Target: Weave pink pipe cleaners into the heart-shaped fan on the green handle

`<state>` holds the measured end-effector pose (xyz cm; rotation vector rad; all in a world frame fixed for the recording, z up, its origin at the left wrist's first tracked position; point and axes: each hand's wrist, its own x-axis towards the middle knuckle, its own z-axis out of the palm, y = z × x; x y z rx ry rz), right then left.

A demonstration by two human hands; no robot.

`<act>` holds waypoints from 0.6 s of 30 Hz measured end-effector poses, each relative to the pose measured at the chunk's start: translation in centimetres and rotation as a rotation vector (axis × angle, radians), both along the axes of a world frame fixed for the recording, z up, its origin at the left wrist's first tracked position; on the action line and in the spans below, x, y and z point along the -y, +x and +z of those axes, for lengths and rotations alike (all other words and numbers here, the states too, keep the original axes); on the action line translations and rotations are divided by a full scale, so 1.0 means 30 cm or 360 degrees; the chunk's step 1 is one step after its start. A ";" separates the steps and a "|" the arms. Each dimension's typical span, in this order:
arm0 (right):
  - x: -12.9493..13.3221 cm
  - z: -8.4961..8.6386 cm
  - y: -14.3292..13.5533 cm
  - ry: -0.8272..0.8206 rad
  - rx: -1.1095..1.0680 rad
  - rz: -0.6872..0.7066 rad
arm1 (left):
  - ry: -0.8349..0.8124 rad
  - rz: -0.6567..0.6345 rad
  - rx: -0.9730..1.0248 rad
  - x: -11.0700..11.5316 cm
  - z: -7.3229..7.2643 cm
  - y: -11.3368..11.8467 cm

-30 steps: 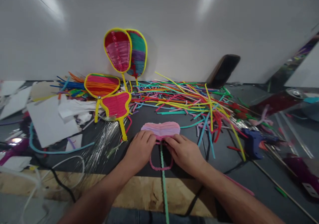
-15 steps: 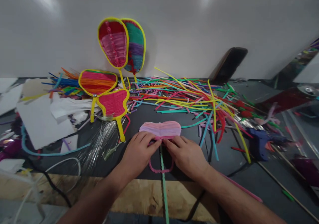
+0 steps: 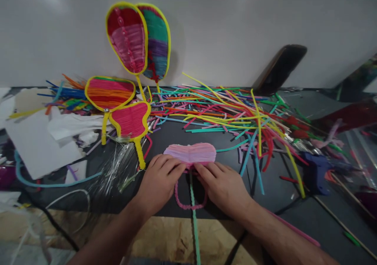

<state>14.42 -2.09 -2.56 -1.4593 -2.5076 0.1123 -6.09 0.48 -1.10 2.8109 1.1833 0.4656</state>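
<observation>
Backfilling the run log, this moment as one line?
left hand: on near edge of pink-lilac panel | right hand: same edge | green strip: runs between hands | blue glue gun: right side

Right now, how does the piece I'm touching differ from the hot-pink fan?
The piece is mainly pale pink and lilac, the hot-pink fan bolder and yellow-rimmed. Your left hand and right hand touch the piece; the hot-pink fan is untouched. Both look ridged.

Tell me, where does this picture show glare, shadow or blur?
Head view, top: pale glare on the wall; head view, left of centre: soft shadow beside the teal-and-purple paddle; head view, lower left: white tubing looks smeared; head view, middle: pale pink piece reads clearer.
</observation>
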 end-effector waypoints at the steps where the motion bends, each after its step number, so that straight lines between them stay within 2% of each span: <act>1: -0.001 -0.002 -0.001 0.0004 0.0003 -0.0005 | 0.0006 -0.0006 -0.0016 0.000 -0.001 0.001; 13: -0.004 0.033 -0.012 -0.0054 0.0205 0.0060 | 0.0072 0.0008 -0.0190 0.000 0.008 0.020; 18: -0.005 0.035 0.003 -0.0020 0.0109 0.0031 | 0.0055 0.0081 -0.0104 0.002 0.013 0.014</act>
